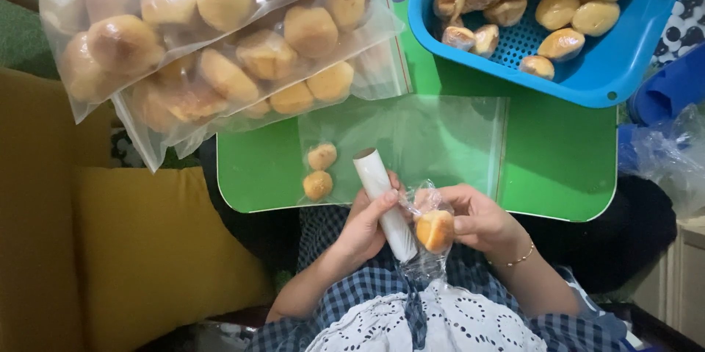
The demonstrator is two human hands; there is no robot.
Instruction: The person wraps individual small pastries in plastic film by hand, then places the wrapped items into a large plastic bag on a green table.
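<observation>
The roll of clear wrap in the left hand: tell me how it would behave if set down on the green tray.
The roll of clear wrap is a smooth cylinder, so it would probably roll on the flat green tray. It looks stiff and likely light: the left hand holds it easily. Its loose film around the bun looks floppy.

both hands are up close to the body, forearms coming in from the bottom and angling toward each other. left hand (365,221) is curled tight, fingers wrapped round and thumb on top. right hand (479,218) sits just beside it, fingertips pinched together pointing left, wrist bent a bit, thin bracelet on it
</observation>
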